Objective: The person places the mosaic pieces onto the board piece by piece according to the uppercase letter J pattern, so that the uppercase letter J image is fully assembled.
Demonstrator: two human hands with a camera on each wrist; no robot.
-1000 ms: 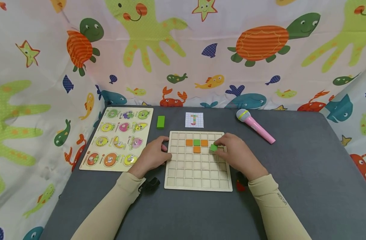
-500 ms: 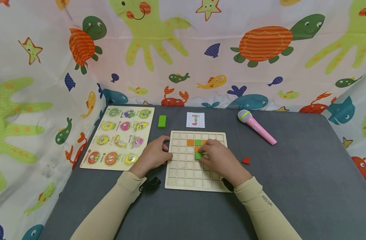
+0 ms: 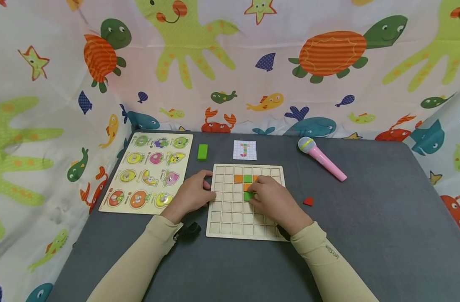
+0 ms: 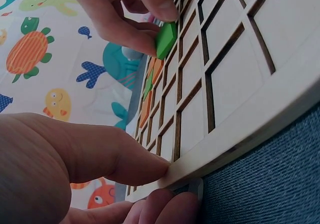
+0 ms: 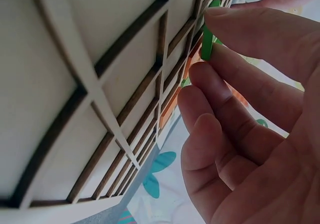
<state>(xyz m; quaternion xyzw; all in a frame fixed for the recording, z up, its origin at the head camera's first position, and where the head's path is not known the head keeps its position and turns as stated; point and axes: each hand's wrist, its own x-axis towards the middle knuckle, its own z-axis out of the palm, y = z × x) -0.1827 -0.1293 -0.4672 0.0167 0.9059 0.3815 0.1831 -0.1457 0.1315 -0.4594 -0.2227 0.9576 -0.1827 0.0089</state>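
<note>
A wooden grid board [image 3: 227, 217] lies on the dark table between my hands. My left hand [image 3: 192, 193] holds its left edge, with the thumb [image 4: 135, 156] against the rim in the left wrist view. With thumb and index finger, my right hand [image 3: 276, 201] pinches a green square tile [image 4: 166, 39] over a cell below an orange tile [image 3: 247, 187]. The held tile appears tilted in the left wrist view. In the row above sit another orange tile [image 3: 238, 178], a green tile [image 3: 248, 178] and a third orange tile [image 3: 255, 178], partly hidden by my right hand.
A small card [image 3: 245, 150] with a coloured pattern lies behind the board. A green block [image 3: 202, 152] is beside it, and a fruit puzzle board [image 3: 133, 188] lies left. On the right are a pink toy microphone [image 3: 322, 159] and a red quarter-round piece [image 3: 308, 201].
My right hand has carried the green tile left from the board's right side to below the orange tile, uncovering the red piece. My left hand stays at the board's edge.
</note>
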